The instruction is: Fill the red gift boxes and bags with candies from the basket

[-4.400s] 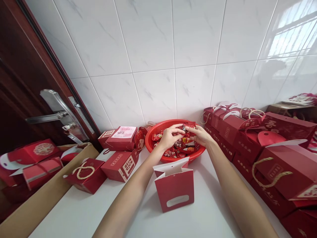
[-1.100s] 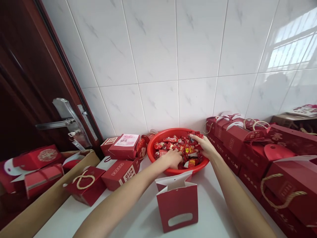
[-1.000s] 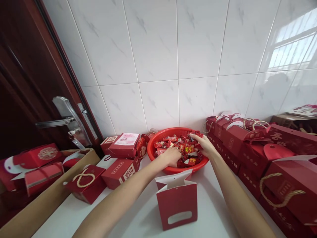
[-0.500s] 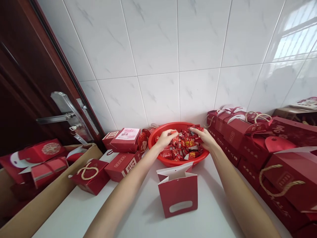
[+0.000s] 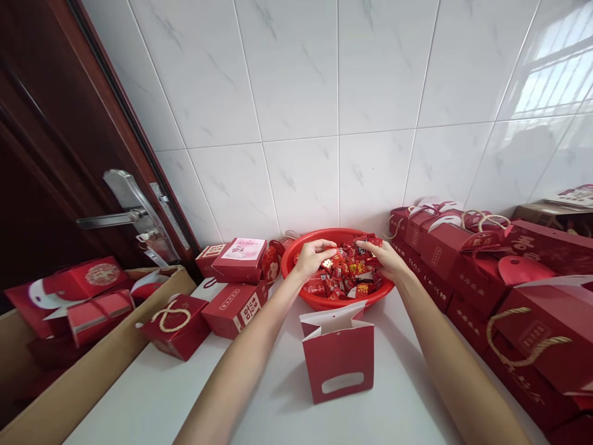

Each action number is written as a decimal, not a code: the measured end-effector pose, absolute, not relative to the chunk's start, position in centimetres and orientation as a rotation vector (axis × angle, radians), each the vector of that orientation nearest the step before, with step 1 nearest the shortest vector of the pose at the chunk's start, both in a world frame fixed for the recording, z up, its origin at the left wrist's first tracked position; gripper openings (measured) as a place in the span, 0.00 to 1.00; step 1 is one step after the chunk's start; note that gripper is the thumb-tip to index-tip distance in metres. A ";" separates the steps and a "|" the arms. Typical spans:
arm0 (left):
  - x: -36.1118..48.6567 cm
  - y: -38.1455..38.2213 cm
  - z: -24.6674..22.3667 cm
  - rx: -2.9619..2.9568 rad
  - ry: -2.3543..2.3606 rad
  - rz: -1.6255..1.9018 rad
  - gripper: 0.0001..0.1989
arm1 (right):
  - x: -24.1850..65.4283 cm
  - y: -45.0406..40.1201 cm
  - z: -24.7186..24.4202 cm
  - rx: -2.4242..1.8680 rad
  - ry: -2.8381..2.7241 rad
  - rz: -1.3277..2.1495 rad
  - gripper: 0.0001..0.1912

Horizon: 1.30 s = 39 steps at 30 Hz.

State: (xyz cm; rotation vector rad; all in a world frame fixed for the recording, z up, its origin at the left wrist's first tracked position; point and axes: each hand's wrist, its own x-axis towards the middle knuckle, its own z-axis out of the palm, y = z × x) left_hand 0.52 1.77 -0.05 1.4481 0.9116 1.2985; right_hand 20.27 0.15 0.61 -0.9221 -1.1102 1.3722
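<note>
Over the left part of a red plastic basket (image 5: pixel 296 295), my left hand (image 5: pixel 315 256) is closed in a pinch, with a bit of red wrapper at its fingertips. On the basket's right side, my right hand (image 5: pixel 384 258) is closed on a red and dark wrapped candy (image 5: pixel 364 250), its thumb on top. Many small wrapped candies (image 5: pixel 340 281), mostly red with gold print, fill the basket. Nearer to me, between my forearms, stands a dark red paper box (image 5: pixel 340 355), its top open and an oval cutout low on its front.
At right, red gift boxes with rope handles (image 5: pixel 523 334) are stacked along the table. To the left are more red boxes (image 5: pixel 234 309) and a cardboard carton (image 5: pixel 111 327) holding others. Behind the basket rises a tiled wall (image 5: pixel 301 179); a door handle (image 5: pixel 115 219) juts out at left.
The whole view has shifted slightly to the right. My left fingers have drawn closer together over the candies; my right hand stays at the basket's right side. The open box stands as before.
</note>
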 end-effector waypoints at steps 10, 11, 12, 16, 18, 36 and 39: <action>0.4 -2.9 2.9 1.214 0.713 1.488 0.17 | 18.8 -3.1 3.8 -0.824 -1.245 1.429 0.18; 0.3 -3.9 3.4 1.206 0.703 1.504 0.18 | 18.6 -3.8 4.3 -0.800 -1.281 1.426 0.17; 0.2 -4.9 3.8 1.205 0.699 1.527 0.18 | 18.5 -4.5 4.8 -0.778 -1.316 1.419 0.17; 0.3 -8.4 4.9 1.219 0.710 1.614 0.17 | 18.3 -7.1 6.4 -0.708 -1.439 1.335 0.19; 0.5 -9.6 4.8 1.236 0.731 1.656 0.17 | 18.2 -8.1 6.8 -0.689 -1.516 1.279 0.19; -3.8 -15.0 4.8 2.124 1.103 0.855 0.11 | 21.4 -12.2 9.1 -0.813 -1.959 0.974 0.22; -3.8 -14.3 4.1 2.031 1.170 0.838 0.16 | 20.9 -12.0 8.7 -0.833 -2.031 0.891 0.24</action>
